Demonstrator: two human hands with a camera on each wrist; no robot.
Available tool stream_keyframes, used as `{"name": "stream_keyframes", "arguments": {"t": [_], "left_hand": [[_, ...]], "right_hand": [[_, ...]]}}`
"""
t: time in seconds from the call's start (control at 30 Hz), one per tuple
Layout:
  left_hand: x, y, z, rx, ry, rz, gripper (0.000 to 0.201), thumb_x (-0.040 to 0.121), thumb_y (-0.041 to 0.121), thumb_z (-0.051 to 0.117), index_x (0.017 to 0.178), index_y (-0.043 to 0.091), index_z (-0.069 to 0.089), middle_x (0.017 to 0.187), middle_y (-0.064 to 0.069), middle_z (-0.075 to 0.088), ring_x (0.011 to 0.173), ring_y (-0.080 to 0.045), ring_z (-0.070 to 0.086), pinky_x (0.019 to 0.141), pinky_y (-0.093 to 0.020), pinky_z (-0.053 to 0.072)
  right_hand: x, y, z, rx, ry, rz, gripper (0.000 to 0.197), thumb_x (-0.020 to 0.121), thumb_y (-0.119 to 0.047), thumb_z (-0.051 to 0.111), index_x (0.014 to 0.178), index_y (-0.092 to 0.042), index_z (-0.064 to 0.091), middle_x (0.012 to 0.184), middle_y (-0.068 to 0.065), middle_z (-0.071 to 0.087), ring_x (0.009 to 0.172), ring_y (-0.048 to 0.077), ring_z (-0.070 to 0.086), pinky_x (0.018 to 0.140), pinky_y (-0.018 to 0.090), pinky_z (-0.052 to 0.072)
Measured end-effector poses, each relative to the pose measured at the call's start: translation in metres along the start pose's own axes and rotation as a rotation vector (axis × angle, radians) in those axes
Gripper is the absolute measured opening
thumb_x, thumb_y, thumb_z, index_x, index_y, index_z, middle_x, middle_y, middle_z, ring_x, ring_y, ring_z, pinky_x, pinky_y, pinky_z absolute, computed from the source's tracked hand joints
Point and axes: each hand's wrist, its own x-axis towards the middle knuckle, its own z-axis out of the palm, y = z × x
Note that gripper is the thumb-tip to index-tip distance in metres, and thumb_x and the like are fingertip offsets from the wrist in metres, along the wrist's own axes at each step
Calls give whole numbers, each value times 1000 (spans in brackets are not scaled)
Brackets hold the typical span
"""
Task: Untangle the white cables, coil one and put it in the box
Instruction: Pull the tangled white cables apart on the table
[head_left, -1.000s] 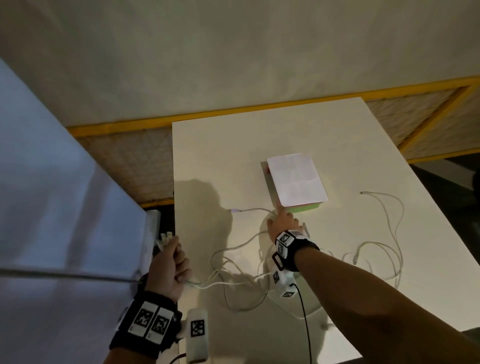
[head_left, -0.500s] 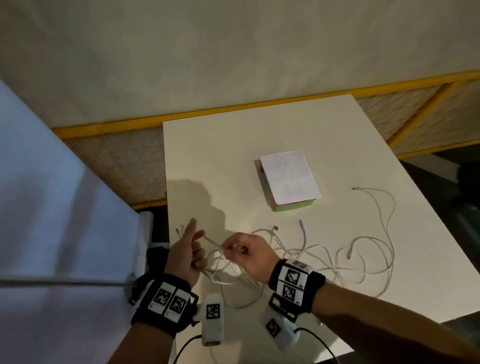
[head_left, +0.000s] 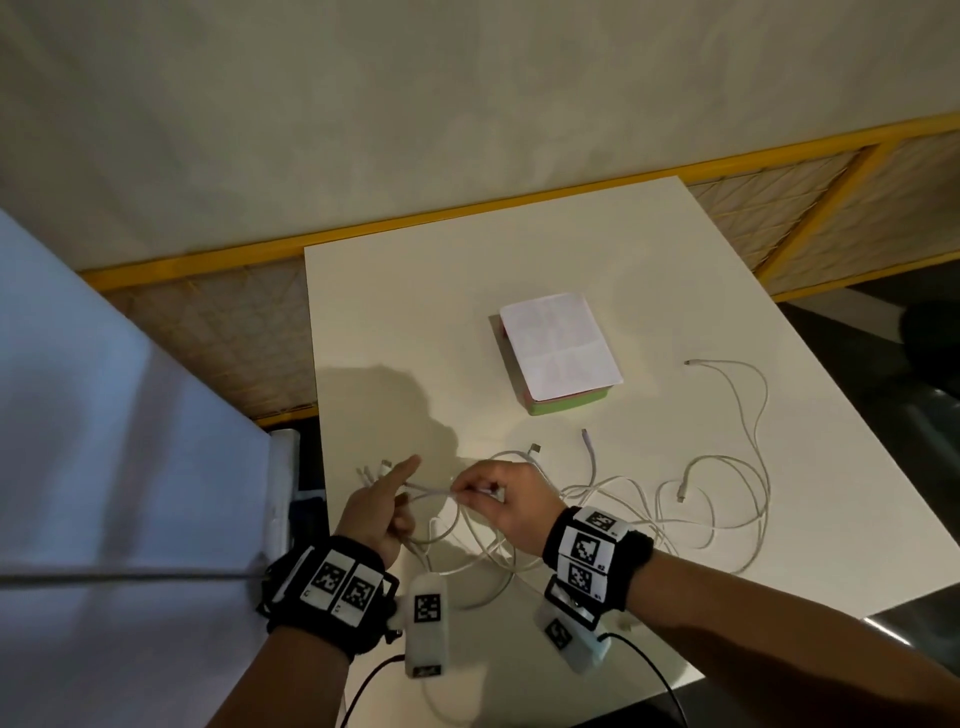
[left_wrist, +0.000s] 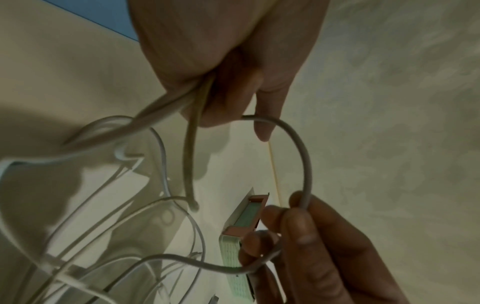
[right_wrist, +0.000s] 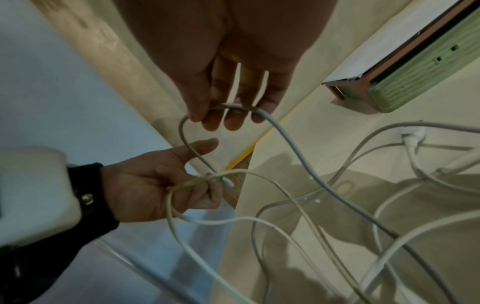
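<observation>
Several white cables (head_left: 649, 499) lie tangled on the white table (head_left: 405, 322), trailing right from my hands. My left hand (head_left: 384, 512) grips a bundle of cable strands (right_wrist: 187, 183) in its curled fingers, thumb stretched out, near the table's left edge. Just to its right, my right hand (head_left: 498, 493) pinches one white cable (right_wrist: 233, 107) between thumb and fingertips, a short loop of it (left_wrist: 303, 156) running over to the left hand. The green box (head_left: 569, 402), with a pink rim and a white paper sheet (head_left: 558, 351) lying on top, sits beyond the hands at mid-table.
A loose cable (head_left: 748, 410) curves over the table's right side, plug ends (head_left: 535, 448) lying between hands and box. A pale blue panel (head_left: 104, 415) stands close on the left. A yellow-framed mesh barrier (head_left: 779, 213) runs behind the table.
My right hand drew back from the box to the left hand and took hold of a cable. The left hand moved in from the table edge, and the tangle shifted toward me.
</observation>
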Motion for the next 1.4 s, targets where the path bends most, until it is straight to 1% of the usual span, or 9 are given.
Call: {"name": "stream_keyframes", "arguments": {"t": [0.13, 0.33, 0.47, 0.57, 0.67, 0.9, 1.07, 1.27, 1.4], "left_hand": [[3, 4, 6, -10, -53, -18, 20, 85, 13, 65, 71, 11, 50, 62, -7, 54, 28, -3, 31, 28, -13, 26], [8, 19, 7, -256, -89, 53, 18, 94, 8, 48, 77, 9, 54, 40, 3, 52, 32, -6, 42, 38, -17, 37], [3, 22, 5, -417, -105, 70, 25, 97, 11, 39, 75, 11, 50, 40, 4, 45, 43, -12, 51, 61, -29, 49], [-5, 25, 0, -437, -184, 93, 26, 96, 12, 34, 73, 14, 46, 39, 7, 35, 31, -6, 33, 37, -16, 35], [-13, 30, -5, -362, -233, 156, 29, 96, 16, 36, 68, 17, 41, 39, 7, 30, 30, -4, 25, 31, -14, 23], [-24, 35, -13, -270, -234, 273, 36, 101, 34, 34, 70, 17, 44, 39, 8, 32, 28, -2, 24, 30, -12, 21], [-24, 32, -14, -262, -251, 260, 35, 100, 32, 35, 72, 15, 46, 39, 8, 33, 29, -2, 24, 32, -13, 19], [-29, 29, -7, -241, -235, 226, 35, 100, 33, 37, 71, 15, 46, 38, 7, 32, 28, -3, 22, 31, -13, 18], [-35, 30, -1, -219, -229, 212, 36, 99, 32, 40, 66, 18, 43, 39, 9, 30, 29, -4, 21, 32, -12, 17]], "right_hand": [[3, 5, -2, -25, -12, -29, 13, 87, -17, 62, 96, -13, 71, 71, -32, 54, 72, -16, 51, 72, 1, 36], [3, 15, -4, -65, -115, 24, 16, 86, -26, 62, 99, -19, 69, 78, -25, 56, 77, -6, 54, 74, 10, 40], [19, 52, -23, -203, 130, 297, 17, 89, -24, 54, 101, -16, 62, 95, -4, 64, 88, 13, 59, 87, 27, 43], [30, 90, -38, -511, 6, 586, 31, 88, -27, 45, 115, -13, 50, 115, 5, 58, 112, 24, 55, 104, 37, 32], [26, 94, -41, -667, -118, 610, 29, 90, -30, 43, 111, -12, 51, 116, 7, 58, 111, 27, 55, 93, 41, 38], [6, 87, -31, -257, -211, 392, 8, 87, -20, 53, 81, -18, 56, 81, -1, 56, 79, 18, 54, 85, 30, 38], [5, 83, -28, -202, -181, 522, 20, 85, -9, 43, 80, -20, 60, 76, 5, 60, 70, 21, 58, 69, 27, 47], [25, 93, -12, -447, -15, 689, 41, 82, -45, 51, 101, -10, 61, 101, 11, 68, 93, 31, 64, 77, 31, 49], [32, 93, -11, -559, -98, 681, 39, 88, -35, 52, 113, -5, 56, 122, 16, 59, 110, 33, 58, 93, 34, 45]]}}
